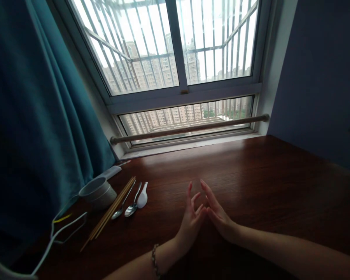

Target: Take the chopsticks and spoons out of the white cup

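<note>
Above the dark wooden table [280, 186], my left hand [191, 221] and my right hand [221, 219] meet near the thumbs. Both have their fingers stretched out and apart, with nothing held in either. A chain bracelet [154, 260] circles my left wrist. Left of my left hand lie a white soup spoon [142, 199], a metal spoon [131, 210], a second, thinner metal spoon [117, 214] and several wooden chopsticks [112, 210], side by side. Neither hand touches these utensils.
A grey cup-like container [99, 196] stands beside the chopsticks, with a white power strip [109, 172] behind it. White cables [51, 241] run along the left edge near a blue curtain [58, 116]. A barred window [181, 93] with a rail [189, 129] borders the table's far side.
</note>
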Demonstrator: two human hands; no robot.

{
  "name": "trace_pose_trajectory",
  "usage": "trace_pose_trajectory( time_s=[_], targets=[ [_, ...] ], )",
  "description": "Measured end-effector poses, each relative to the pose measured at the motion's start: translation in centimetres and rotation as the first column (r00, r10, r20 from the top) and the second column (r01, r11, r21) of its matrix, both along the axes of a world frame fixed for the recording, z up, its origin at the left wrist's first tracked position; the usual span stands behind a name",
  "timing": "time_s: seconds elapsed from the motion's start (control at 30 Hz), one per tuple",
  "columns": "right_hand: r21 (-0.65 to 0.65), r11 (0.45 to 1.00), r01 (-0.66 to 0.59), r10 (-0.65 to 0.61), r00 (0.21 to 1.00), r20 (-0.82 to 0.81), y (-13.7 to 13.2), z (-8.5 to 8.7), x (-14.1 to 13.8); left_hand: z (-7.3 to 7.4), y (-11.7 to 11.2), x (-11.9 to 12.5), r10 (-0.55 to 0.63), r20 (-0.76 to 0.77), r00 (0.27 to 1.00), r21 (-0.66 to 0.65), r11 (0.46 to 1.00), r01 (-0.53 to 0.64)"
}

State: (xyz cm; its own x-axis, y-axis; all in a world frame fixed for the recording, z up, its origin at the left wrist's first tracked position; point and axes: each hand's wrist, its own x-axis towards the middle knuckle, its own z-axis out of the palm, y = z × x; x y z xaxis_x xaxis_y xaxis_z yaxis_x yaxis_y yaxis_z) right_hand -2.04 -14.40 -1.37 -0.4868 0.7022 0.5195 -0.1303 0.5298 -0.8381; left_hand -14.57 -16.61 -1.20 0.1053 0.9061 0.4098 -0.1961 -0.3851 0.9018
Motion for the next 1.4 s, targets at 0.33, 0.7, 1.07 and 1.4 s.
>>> trace_pose_trajectory(
  time_s=[0.33, 0.7, 1.07, 1.4],
  targets=[
    [0.318, 0.865, -0.387, 0.317, 0.914, 0.252, -0.8, 1.8, 0.9, 0.0, -0.7, -0.2, -0.321, -0.260, 0.911, 0.161, 0.915, 0.369],
    [0.319, 0.899, -0.299, 0.193, 0.926, 0.326, -1.2, 2.4, 0.5, -0.4, -0.8, 0.1, -0.202, -0.394, 0.897, 0.094, 0.962, 0.258],
    [0.298, 0.923, -0.243, 0.141, 0.935, 0.325, -1.3, 2.4, 0.3, -0.5, -0.2, -0.3, -0.259, -0.374, 0.890, 0.023, 0.957, 0.288],
    [0.235, 0.948, -0.214, 0.124, 0.930, 0.346, -1.4, 1.9, 0.1, -2.1, 0.0, -0.7, -0.101, -0.525, 0.845, -0.065, 0.995, 0.078]
  ],
)
